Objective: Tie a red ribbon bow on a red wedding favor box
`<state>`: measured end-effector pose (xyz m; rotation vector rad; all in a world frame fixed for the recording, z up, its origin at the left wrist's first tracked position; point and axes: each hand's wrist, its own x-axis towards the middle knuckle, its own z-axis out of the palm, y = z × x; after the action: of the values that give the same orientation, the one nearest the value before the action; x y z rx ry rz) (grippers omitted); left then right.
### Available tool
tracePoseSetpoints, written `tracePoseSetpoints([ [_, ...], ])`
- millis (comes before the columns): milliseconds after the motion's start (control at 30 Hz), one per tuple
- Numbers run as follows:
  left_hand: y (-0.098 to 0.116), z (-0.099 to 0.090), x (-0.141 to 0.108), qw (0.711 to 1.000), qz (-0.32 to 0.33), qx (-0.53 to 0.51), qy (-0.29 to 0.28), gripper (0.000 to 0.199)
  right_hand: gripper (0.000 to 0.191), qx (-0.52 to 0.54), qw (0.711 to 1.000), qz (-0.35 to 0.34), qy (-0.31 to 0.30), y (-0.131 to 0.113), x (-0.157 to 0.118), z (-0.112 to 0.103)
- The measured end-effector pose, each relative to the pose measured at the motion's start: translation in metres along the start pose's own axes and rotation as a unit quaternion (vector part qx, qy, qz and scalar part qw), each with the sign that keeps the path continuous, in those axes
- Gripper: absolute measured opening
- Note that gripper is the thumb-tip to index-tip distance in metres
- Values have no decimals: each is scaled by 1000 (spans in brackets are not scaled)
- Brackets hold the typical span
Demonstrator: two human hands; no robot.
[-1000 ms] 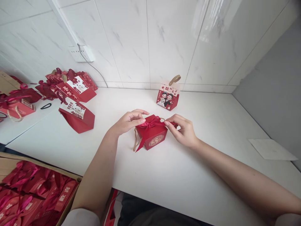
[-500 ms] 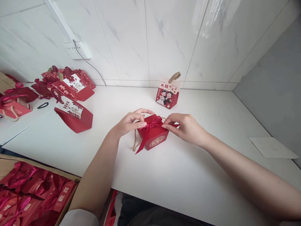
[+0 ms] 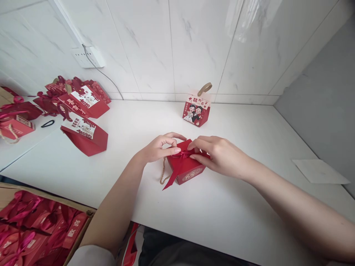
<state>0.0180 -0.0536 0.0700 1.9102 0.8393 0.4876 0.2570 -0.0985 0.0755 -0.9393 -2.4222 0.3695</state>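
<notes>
A red gift box with a gold emblem on its front sits on the white table. Around its top runs a red ribbon tied in a bow, one tail hanging over the front left. My left hand pinches the bow's left side between thumb and forefinger, its other fingers resting over the box's back edge. At the bow's right side, my right hand has its thumb and forefinger closed about the ribbon and covers the box's right end. A twisted cord handle hangs at the left.
Behind stands a small red box with a cartoon couple. Several red boxes cluster at the left beside a black loop. A carton of ribboned boxes sits lower left. White paper lies at the right.
The gift box has shifted a little right and towards me, along with both hands. My right fingers have moved from the ribbon's right tail in closer to the bow.
</notes>
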Motion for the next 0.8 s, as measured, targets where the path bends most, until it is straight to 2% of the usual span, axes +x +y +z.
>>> tracePoseSetpoints([
  [100, -1, -1, 0, 1000, 4, 5, -2, 32, 16, -9, 1000, 0, 2, 2, 1, 5],
  [233, -1, -1, 0, 1000, 17, 15, 2, 32, 16, 10, 1000, 23, -11, 0, -1, -3],
  [367, 1, 6, 1, 999, 34, 20, 8, 29, 13, 72, 991, 91, -64, -6, -2, -15],
  [467, 1, 16, 4, 999, 41, 17, 31, 34, 11, 109, 981, 138, -84, -8, -1, -13],
  [667, -1, 22, 7, 994, 53, 31, 87, 38, 29, 58, 976, 186, -95, -5, 4, -5],
  [800, -1, 21, 7, 994, 35, 36, 93, 39, 34, 47, 968, 219, -114, -5, 6, -7],
])
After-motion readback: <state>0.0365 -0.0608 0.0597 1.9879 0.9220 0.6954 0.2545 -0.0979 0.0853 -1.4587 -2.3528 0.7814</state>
